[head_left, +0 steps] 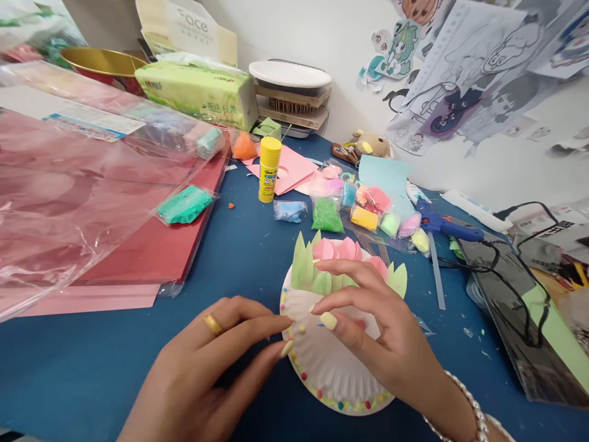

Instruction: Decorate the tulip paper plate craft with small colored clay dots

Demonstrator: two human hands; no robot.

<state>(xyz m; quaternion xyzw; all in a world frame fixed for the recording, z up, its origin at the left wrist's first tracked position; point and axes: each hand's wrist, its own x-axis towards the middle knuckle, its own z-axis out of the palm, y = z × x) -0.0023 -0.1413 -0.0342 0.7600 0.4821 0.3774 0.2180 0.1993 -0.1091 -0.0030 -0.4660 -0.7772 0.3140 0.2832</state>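
A white paper plate (343, 368) lies on the blue table, with colored dots and a yellow-green line along its rim. Green paper leaves (301, 267) and pink paper petals (347, 248) stand out at its top. My left hand (221, 362), with a gold ring, has its fingertips at the plate's left rim; the thumb and fingers are apart, and I make out nothing between them. Over the plate's middle is my right hand (372, 325), its thumb and fingers spread and holding nothing visible. It covers part of the plate.
A yellow glue stick (269, 170) stands behind the plate, near bagged green clay (326, 213) and other clay packets. Red sheets under clear plastic (92, 196) fill the left. A blue glue gun (448, 226) and its cable lie at the right.
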